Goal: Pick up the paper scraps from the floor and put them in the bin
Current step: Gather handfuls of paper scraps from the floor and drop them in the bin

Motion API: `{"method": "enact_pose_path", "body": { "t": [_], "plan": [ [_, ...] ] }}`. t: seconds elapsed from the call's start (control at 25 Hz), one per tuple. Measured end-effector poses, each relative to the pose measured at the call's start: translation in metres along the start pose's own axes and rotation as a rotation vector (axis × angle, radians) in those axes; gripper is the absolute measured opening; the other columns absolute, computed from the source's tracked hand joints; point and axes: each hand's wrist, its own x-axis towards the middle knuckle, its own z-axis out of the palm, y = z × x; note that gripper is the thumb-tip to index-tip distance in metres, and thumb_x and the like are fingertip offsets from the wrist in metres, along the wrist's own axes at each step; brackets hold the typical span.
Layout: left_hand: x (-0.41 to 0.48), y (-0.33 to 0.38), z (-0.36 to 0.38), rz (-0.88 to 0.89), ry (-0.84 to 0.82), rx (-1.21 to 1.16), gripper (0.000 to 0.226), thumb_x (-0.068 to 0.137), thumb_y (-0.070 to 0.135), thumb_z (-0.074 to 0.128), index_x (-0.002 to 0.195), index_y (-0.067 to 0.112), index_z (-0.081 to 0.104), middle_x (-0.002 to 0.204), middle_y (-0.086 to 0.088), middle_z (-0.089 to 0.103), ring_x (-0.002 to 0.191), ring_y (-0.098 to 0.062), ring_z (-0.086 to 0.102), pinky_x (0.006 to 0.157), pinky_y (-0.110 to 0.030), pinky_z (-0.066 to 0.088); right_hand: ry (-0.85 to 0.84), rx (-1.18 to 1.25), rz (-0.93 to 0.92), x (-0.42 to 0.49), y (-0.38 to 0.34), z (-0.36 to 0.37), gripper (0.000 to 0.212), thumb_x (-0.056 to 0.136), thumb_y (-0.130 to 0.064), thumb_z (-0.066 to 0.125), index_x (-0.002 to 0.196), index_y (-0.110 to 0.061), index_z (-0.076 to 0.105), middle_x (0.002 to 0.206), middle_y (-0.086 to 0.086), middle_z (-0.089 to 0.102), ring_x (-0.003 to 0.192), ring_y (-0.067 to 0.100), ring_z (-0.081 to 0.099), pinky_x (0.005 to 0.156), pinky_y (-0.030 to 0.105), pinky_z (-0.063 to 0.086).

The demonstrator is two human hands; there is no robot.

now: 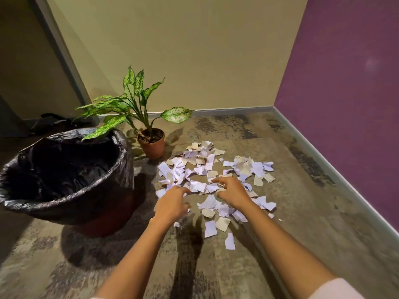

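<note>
In the corner where a beige wall (194, 50) and a purple wall (345, 83) are meeting, the floor (291, 223) is carrying everything. The bin (121, 169) is standing at the left, wide, with a black liner (64, 160) folding over its edge. Its mouth is facing up just beside the paper, so I judge that a handful is needing only a short carry to the left.

The plant (129, 100) in its pot (152, 145) is standing behind, between the bin and the far edge of the paper. One leaf (101, 130) is hanging over the bin, so a drop at the near side is looking safer.

The scraps (205, 167) are lying loose on the floor in one broad patch to the right of the bin. They are white and cream pieces, partly overlapping, with a few lying apart at the near edge. None is showing inside the bin, though its depth is dark, so the task is seeming to be at its beginning.

The left hand (172, 203) and the right hand (231, 193) are reaching forward side by side, near each other but not touching, both low over the near middle of the patch. Their fingers are bending downward like rakes, probably for gathering many pieces at once rather than one by one. Whether any scrap is already pinched I cannot tell, because the fingertips are blurred and partly hidden under the hands. Thin paper lying flat is slipping away easily, so pushing the pieces together first is looking wise.
</note>
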Motion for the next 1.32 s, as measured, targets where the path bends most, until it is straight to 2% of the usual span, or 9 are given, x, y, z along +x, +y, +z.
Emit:
{"method": "enact_pose_path", "body": {
  "t": [0.16, 0.32, 0.52, 0.64, 0.76, 0.88, 0.96, 1.16, 1.32],
  "plan": [
    [-0.005, 0.010, 0.042, -0.028, -0.124, -0.004, 0.049, 0.083, 0.039, 0.069, 0.130, 0.033, 0.054, 0.134, 0.004, 0.056, 0.122, -0.018, 0.054, 0.095, -0.036, 0.048, -0.034, -0.077, 0.133, -0.020, 0.052, 0.005, 0.049, 0.084, -0.012, 0.065, 0.130, -0.025, 0.060, 0.131, 0.008, 0.060, 0.111, 0.028, 0.060, 0.086, 0.028, 0.048],
    [-0.008, 0.024, 0.074, -0.031, -0.183, 0.014, 0.053, 0.084, 0.040, 0.069, 0.133, 0.032, 0.051, 0.132, 0.003, 0.059, 0.121, -0.019, 0.056, 0.093, -0.038, 0.051, -0.098, -0.114, 0.153, -0.043, 0.081, 0.020, 0.044, 0.081, -0.016, 0.064, 0.124, -0.023, 0.064, 0.125, 0.009, 0.063, 0.115, 0.028, 0.059, 0.093, 0.033, 0.049],
    [-0.013, 0.030, 0.100, -0.015, -0.140, 0.024, 0.063, 0.084, 0.036, 0.067, 0.140, 0.030, 0.040, 0.132, 0.001, 0.054, 0.119, -0.021, 0.056, 0.085, -0.039, 0.053, -0.204, -0.273, 0.141, -0.065, 0.105, 0.055, 0.053, 0.078, -0.020, 0.074, 0.129, -0.020, 0.057, 0.130, 0.009, 0.051, 0.119, 0.028, 0.053, 0.097, 0.034, 0.048],
    [-0.013, 0.030, 0.107, -0.023, -0.118, 0.043, 0.078, 0.082, 0.037, 0.068, 0.146, 0.027, 0.025, 0.128, -0.003, 0.046, 0.110, -0.024, 0.058, 0.071, -0.036, 0.053, -0.211, -0.433, 0.065, -0.069, 0.113, 0.070, 0.050, 0.084, -0.018, 0.067, 0.131, -0.018, 0.049, 0.139, 0.011, 0.039, 0.126, 0.031, 0.043, 0.100, 0.038, 0.042],
    [-0.012, 0.029, 0.114, -0.050, -0.115, 0.040, 0.090, 0.082, 0.036, 0.069, 0.151, 0.024, 0.013, 0.132, -0.006, 0.036, 0.104, -0.025, 0.060, 0.066, -0.035, 0.053, -0.178, -0.481, 0.014, -0.065, 0.121, 0.075, 0.041, 0.087, -0.012, 0.063, 0.125, -0.017, 0.052, 0.142, 0.010, 0.037, 0.127, 0.030, 0.044, 0.098, 0.038, 0.043],
    [-0.006, 0.030, 0.121, -0.078, -0.147, 0.022, 0.091, 0.083, 0.036, 0.068, 0.153, 0.024, 0.011, 0.146, -0.009, 0.023, 0.111, -0.029, 0.059, 0.075, -0.040, 0.057, -0.152, -0.493, -0.035, -0.055, 0.126, 0.073, 0.025, 0.087, -0.009, 0.059, 0.110, -0.017, 0.060, 0.127, 0.009, 0.050, 0.109, 0.030, 0.055, 0.085, 0.035, 0.046],
    [-0.001, 0.031, 0.124, -0.085, -0.186, 0.035, 0.094, 0.082, 0.035, 0.071, 0.154, 0.024, 0.011, 0.153, -0.010, 0.014, 0.118, -0.031, 0.056, 0.079, -0.043, 0.057, -0.101, -0.475, -0.053, -0.047, 0.131, 0.068, 0.022, 0.090, -0.012, 0.055, 0.110, -0.018, 0.061, 0.118, 0.007, 0.054, 0.105, 0.029, 0.058, 0.082, 0.036, 0.049],
    [0.018, 0.032, 0.126, -0.056, -0.189, 0.085, 0.089, 0.087, 0.028, 0.067, 0.154, 0.026, 0.009, 0.157, -0.013, 0.013, 0.122, -0.033, 0.053, 0.077, -0.041, 0.057, 0.138, -0.345, -0.042, -0.021, 0.141, 0.040, 0.036, 0.091, -0.018, 0.057, 0.127, -0.021, 0.055, 0.117, 0.005, 0.057, 0.111, 0.026, 0.052, 0.079, 0.040, 0.050],
    [0.031, 0.031, 0.128, -0.041, -0.146, 0.065, 0.098, 0.085, 0.025, 0.069, 0.155, 0.024, 0.001, 0.158, -0.017, 0.007, 0.108, -0.034, 0.061, 0.069, -0.039, 0.057, 0.259, -0.460, 0.112, -0.002, 0.154, 0.010, 0.061, 0.083, -0.040, 0.068, 0.136, -0.021, 0.045, 0.138, 0.007, 0.045, 0.127, 0.027, 0.035, 0.093, 0.040, 0.044]
  ]
}}
